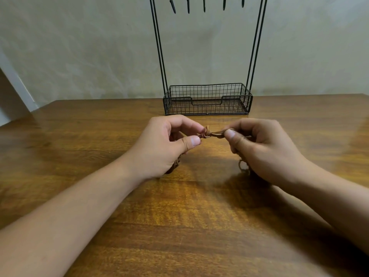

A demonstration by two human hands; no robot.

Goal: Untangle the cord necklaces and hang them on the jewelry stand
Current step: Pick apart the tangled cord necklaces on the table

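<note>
1. Pinching the cords (214,134) from both sides, the left hand (159,144) and the right hand (265,148) hold them just above the worktop (179,216). Each hand has thumb and forefinger closed on the strand, with the other fingers curled.
2. A small knot (204,133) sits in the gap between the two hands, right at the left thumb tip. It looks tight, though it is too small to show how many strands pass through it.
3. More cord hangs below each palm. A bunch shows under the left hand, and a pale loop shows under the right, close to the worktop. How these join is hidden.
4. The stand (207,100) is beyond the hands, well apart from them, and its basket is on the worktop. Its hooks (203,5) are high above, and nothing hangs on them yet.
5. Judged from this, the untangling is still at an early stage.
6. Risks from here:
   - Pulling the hands apart would probably cinch the knot harder, so it needs slack pushed in.
   - A thin cord may slip out of so narrow a pinch and drop the knot.
   - The hidden bunches below the palms could catch on each other and make fresh tangles as loops are drawn through.
   - Picking with a nail may fray the cord.
</note>
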